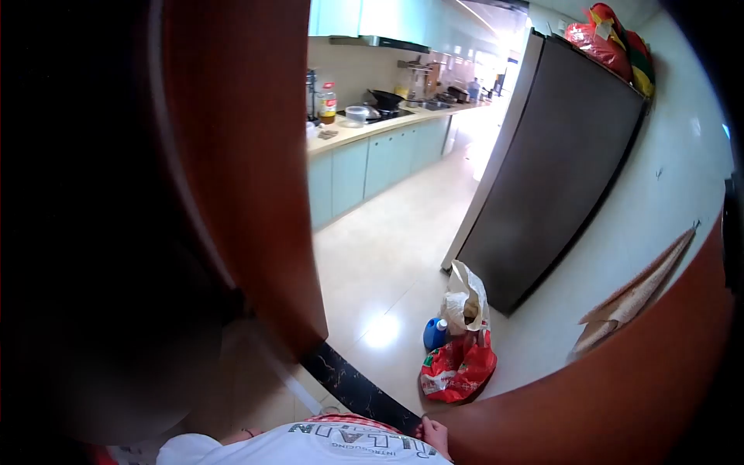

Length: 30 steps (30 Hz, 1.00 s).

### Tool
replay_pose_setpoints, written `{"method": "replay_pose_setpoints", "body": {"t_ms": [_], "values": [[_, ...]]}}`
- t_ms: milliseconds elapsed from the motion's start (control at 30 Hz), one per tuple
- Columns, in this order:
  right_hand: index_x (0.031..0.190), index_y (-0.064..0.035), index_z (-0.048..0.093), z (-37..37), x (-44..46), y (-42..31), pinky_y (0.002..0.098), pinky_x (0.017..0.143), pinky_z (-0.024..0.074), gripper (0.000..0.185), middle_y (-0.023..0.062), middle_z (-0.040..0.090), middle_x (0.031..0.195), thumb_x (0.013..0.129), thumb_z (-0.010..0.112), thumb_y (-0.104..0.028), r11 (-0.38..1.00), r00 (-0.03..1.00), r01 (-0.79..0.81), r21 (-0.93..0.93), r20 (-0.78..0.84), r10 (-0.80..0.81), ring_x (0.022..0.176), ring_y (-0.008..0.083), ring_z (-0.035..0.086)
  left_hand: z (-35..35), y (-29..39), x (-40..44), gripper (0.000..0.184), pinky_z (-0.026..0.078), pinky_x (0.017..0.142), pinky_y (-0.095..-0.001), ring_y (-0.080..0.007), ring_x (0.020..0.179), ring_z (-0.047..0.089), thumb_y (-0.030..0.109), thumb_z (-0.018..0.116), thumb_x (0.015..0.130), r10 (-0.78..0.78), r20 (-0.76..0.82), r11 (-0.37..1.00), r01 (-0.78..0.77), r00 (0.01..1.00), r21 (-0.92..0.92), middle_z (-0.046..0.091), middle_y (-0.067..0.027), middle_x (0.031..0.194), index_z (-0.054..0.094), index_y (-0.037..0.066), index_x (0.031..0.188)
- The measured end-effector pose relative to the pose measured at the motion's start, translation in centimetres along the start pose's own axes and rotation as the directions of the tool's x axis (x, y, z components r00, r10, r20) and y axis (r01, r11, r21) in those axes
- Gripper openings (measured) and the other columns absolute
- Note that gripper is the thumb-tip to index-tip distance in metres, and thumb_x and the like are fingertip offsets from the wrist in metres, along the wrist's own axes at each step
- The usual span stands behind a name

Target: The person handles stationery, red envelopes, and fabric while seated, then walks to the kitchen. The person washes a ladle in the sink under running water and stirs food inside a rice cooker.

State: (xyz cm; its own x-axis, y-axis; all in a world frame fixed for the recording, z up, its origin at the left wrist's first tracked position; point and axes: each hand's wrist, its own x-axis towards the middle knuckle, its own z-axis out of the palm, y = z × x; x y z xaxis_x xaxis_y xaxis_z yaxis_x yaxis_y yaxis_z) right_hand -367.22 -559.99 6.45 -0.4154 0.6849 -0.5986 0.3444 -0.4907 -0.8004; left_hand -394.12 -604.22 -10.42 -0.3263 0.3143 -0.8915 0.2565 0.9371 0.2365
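My right hand is at the bottom, beside the wooden door frame, its fingers curled closed. Whatever lies in its grip, if anything, is too small to make out. At the lower left a bit of my left hand and a wristband show; the fingers are hidden behind my white printed shirt. A strip of red checked cloth runs along the shirt's far edge. Just beyond it is a small clear rounded thing, mostly covered.
A dark stone threshold crosses the doorway. Past it stand a red bag, a blue bottle and a white bag, near a grey fridge. Left is a brown door panel; beyond, a counter with a wok.
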Motion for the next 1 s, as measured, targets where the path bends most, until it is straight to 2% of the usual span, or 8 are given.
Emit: {"method": "replay_pose_setpoints", "body": {"t_ms": [100, 167, 233, 400, 500, 633, 767, 1000], "values": [[0.072, 0.0010, 0.058, -0.3, 3.8, 1.2, 0.0239, 0.048, 0.0447, 0.029, 0.0057, 0.058, 0.062, 0.088, 0.055, -0.022, 0.997, 0.998, -0.057, 0.058, -0.038, 0.059, 0.052, 0.0105, 0.054, -12.3, 3.8, 7.7, 0.035, 0.049, 0.073, -0.0369, -0.0241, 0.078, 0.063, 0.039, 0.056, 0.076, 0.236, 0.034, 0.930, -0.236, 0.971, 0.281, 0.067, -0.0104, 0.084, 0.069, 0.010, 0.088], [0.078, -0.0010, 0.063, 0.1, 5.6, 0.3, 0.0372, 0.066, 0.0459, 0.035, 0.0169, 0.063, 0.078, 0.087, 0.048, -0.032, 0.875, 0.989, 0.103, -0.473, -0.043, -0.140, 0.073, 0.0264, 0.060, -20.4, 10.4, 9.7, 0.032, 0.049, 0.072, -0.0396, -0.0295, 0.076, 0.063, 0.034, 0.055, 0.072, 0.378, -0.053, 0.905, -0.357, 0.924, 0.233, 0.066, -0.0149, 0.082, 0.068, 0.007, 0.081], [0.078, 0.0003, 0.062, 1.0, 8.5, -1.3, 0.0366, 0.065, 0.0451, 0.035, 0.0174, 0.062, 0.075, 0.087, 0.049, -0.031, 0.869, 0.981, 0.132, -0.476, -0.061, -0.183, 0.070, 0.0252, 0.059, -26.6, 17.6, 11.8, 0.030, 0.050, 0.075, -0.0377, -0.0296, 0.082, 0.063, 0.031, 0.056, 0.073, 0.546, -0.310, 0.838, -0.501, 0.779, 0.216, 0.065, -0.0147, 0.088, 0.067, 0.009, 0.089], [0.078, 0.0008, 0.062, 3.6, 16.6, -10.4, 0.0327, 0.058, 0.0441, 0.030, 0.0104, 0.059, 0.065, 0.086, 0.054, -0.027, 0.867, 0.978, 0.095, -0.488, -0.116, -0.173, 0.060, 0.0182, 0.055, -37.0, 33.5, 18.5, 0.030, 0.050, 0.075, -0.0319, -0.0214, 0.081, 0.063, 0.027, 0.058, 0.080, 0.512, -0.434, 0.819, -0.574, 0.742, -0.016, 0.066, -0.0108, 0.091, 0.064, 0.004, 0.099], [0.079, 0.0009, 0.063, 2.3, 27.1, -13.0, 0.0303, 0.057, 0.0453, 0.032, 0.0084, 0.060, 0.065, 0.088, 0.055, -0.028, 0.845, 0.968, 0.190, -0.500, -0.050, -0.247, 0.060, 0.0184, 0.056, -39.6, 38.1, 23.2, 0.028, 0.050, 0.065, -0.0323, -0.0193, 0.069, 0.062, 0.028, 0.057, 0.080, 0.482, -0.349, 0.810, -0.561, 0.803, -0.172, 0.066, -0.0080, 0.080, 0.066, 0.007, 0.096], [0.073, 0.0023, 0.060, 4.5, 38.2, -23.1, 0.0248, 0.049, 0.0458, 0.026, 0.0067, 0.060, 0.063, 0.086, 0.057, -0.020, 0.946, 0.985, 0.148, -0.288, -0.045, -0.168, 0.053, 0.0113, 0.056, -43.3, 38.7, 27.6, 0.036, 0.050, 0.074, -0.0330, -0.0217, 0.075, 0.064, 0.035, 0.057, 0.077, 0.418, 0.040, 0.894, -0.419, 0.908, 0.161, 0.068, -0.0102, 0.087, 0.067, 0.011, 0.101], [0.080, 0.0031, 0.062, 10.2, 46.3, -34.9, 0.0262, 0.054, 0.0477, 0.028, 0.0076, 0.063, 0.068, 0.085, 0.055, -0.023, 0.863, 0.968, 0.248, -0.440, 0.083, -0.236, 0.058, 0.0127, 0.060, -48.7, 38.9, 31.6, 0.041, 0.048, 0.082, -0.0333, -0.0246, 0.091, 0.063, 0.041, 0.058, 0.074, 0.287, -0.022, 0.941, -0.277, 0.958, 0.194, 0.067, -0.0112, 0.097, 0.067, 0.013, 0.102], [0.085, 0.0010, 0.063, 20.2, 64.2, -42.5, 0.0297, 0.059, 0.0493, 0.028, 0.0086, 0.064, 0.071, 0.086, 0.053, -0.025, 0.792, 0.909, 0.339, -0.507, 0.392, -0.139, 0.062, 0.0152, 0.062, -59.3, 41.5, 40.3, 0.037, 0.049, 0.078, -0.0329, -0.0226, 0.084, 0.064, 0.040, 0.058, 0.074, 0.129, -0.010, 0.982, -0.126, 0.992, 0.143, 0.067, -0.0100, 0.091, 0.069, 0.012, 0.096]]}}
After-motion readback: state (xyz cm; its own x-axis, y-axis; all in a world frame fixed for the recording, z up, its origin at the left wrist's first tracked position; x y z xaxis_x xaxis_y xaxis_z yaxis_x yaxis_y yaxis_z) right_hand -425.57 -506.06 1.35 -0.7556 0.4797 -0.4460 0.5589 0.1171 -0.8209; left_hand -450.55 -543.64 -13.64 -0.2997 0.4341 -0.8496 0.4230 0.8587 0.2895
